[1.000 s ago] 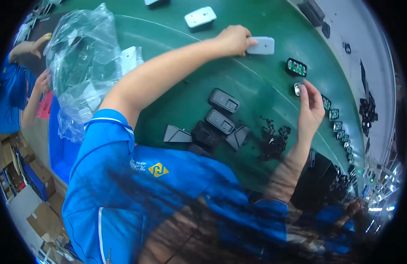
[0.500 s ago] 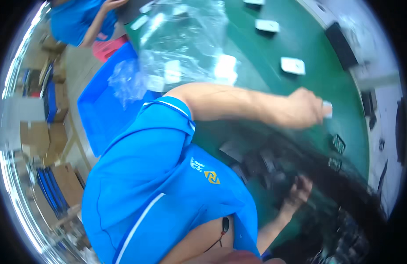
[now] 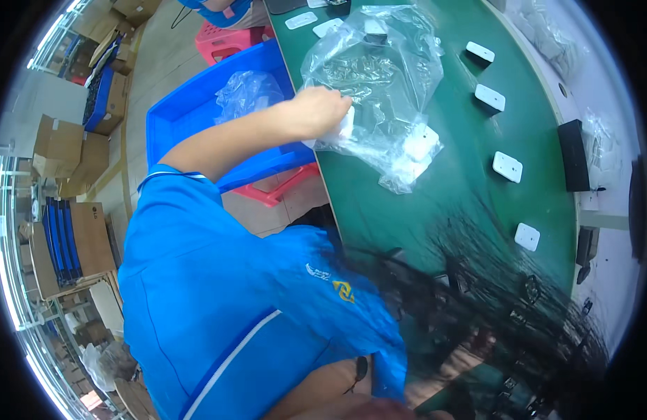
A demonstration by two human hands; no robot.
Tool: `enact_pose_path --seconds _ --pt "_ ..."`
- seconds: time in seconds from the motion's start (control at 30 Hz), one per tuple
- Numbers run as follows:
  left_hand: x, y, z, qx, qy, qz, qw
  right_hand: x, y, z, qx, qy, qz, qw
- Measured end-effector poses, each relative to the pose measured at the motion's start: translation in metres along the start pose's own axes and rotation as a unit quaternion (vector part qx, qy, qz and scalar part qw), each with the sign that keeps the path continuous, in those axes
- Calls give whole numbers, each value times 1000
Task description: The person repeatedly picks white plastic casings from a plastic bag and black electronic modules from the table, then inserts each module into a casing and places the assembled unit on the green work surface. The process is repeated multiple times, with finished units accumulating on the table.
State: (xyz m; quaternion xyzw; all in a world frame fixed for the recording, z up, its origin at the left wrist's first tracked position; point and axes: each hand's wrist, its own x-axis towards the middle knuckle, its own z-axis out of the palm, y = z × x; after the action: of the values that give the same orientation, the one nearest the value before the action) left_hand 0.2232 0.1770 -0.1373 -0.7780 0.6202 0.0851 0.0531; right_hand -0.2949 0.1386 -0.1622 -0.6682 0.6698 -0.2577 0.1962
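A white cover [image 3: 347, 122] is peeking out by the plastic at the worktop's near edge, and the left hand [image 3: 318, 112] is hanging right over it! The fingers are curling down at the cover, but blur is hiding the contact, so whether they are gripping it or only touching it, I cannot tell. That bent wrist is seemingly bringing the fingertips in from above, the arm crossing over the blue bin [image 3: 185, 106] to get there.

Around it, a clear plastic bag [image 3: 369, 77] is sprawling loose and wrinkled, with more white covers [image 3: 421, 143] showing at its lower end, probably weighing the thin film down; inside or beneath it, I cannot say.

Farther out, four white pieces [image 3: 508, 167] are lying in a spaced line along the green worktop [image 3: 435, 210], well apart, likely so each is leaving room for fingers around it. Down below, loose hair is veiling the right hand [image 3: 479, 343]; its fingers are too hidden to call, and the dark parts nearby are blurring too.

On the flank, the bin is sitting close against the worktop, a red stool [image 3: 269, 190] apparently propping it up, crumpled plastic [image 3: 250, 94] gathering inside, perhaps because its walls are containing it.
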Motion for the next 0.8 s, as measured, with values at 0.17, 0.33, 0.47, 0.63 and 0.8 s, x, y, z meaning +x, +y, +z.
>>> enact_pose_path --seconds 0.17,0.33,0.47,0.63,0.8 --pt "-12 6 29 48 62 22 997 2 47 8 37 17 -2 999" --pt "-15 5 33 41 100 26 994 9 5 14 171 -6 30 985" --pt "16 2 16 -38 350 85 932 15 -38 14 236 17 41 971" --pt "-13 117 -29 -465 253 163 833 21 -94 20 468 -73 37 880" --pt "-4 208 -9 -540 99 353 758 10 -126 30 528 -101 25 843"
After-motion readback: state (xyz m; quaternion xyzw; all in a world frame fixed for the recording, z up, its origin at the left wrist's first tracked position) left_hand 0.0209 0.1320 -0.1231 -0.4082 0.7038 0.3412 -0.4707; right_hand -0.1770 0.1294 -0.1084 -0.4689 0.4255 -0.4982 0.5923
